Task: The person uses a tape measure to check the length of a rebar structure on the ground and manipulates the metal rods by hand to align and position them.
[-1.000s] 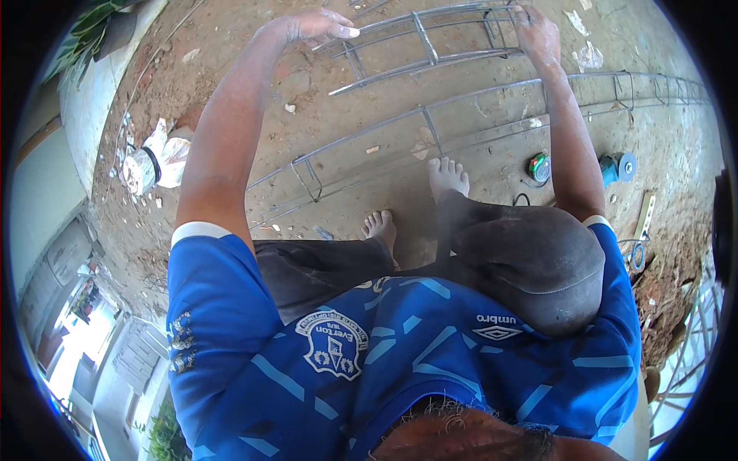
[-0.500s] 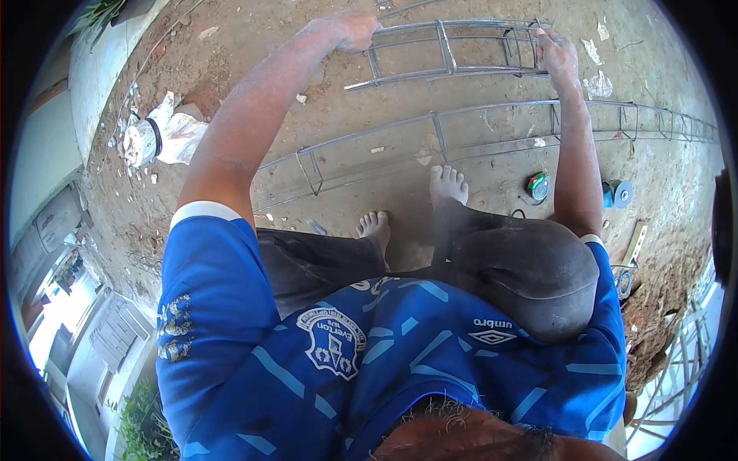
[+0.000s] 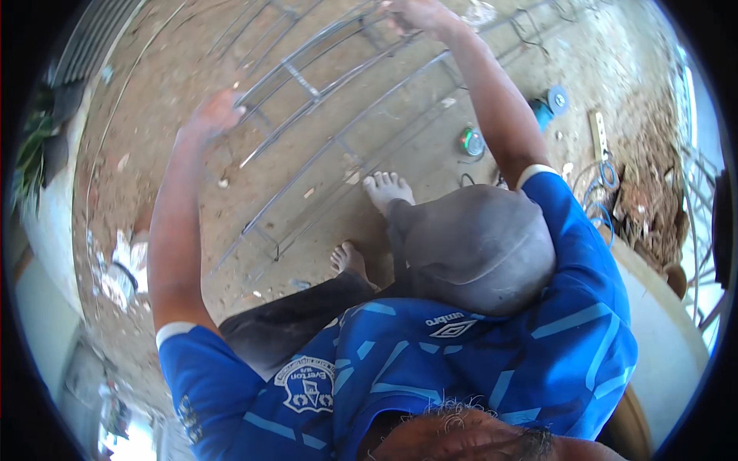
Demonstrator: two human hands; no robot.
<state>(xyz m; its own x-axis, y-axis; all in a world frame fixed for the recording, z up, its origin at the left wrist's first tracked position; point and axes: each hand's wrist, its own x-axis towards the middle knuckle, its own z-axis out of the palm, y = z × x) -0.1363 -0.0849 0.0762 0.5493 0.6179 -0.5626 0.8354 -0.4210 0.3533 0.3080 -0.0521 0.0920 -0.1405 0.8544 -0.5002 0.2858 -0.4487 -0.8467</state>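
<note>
A steel rebar cage (image 3: 301, 80), long bars joined by ties, slants across the ground in front of me between my hands. My left hand (image 3: 215, 115) is closed at the left end of its upper bar, slightly blurred. Farther off at the top edge, my right hand (image 3: 419, 15) grips the cage near a tie, its fingers partly cut off by the picture's rim. Nearer to my bare feet, a second rebar cage (image 3: 247, 227) lies on the ground, running from lower left to upper right.
Right of my feet lie a green tape measure (image 3: 471, 141) and a teal angle grinder (image 3: 544, 114). Beyond them are a pale flat strip (image 3: 599, 137) and a blue cable (image 3: 607, 177). A white bundle (image 3: 123, 275) sits at the left. More bars (image 3: 280, 11) lie at the far side.
My view has turned, so the ground and cages now slant. The held cage has tilted, its left end nearer to me; my left hand is lower and farther left.
</note>
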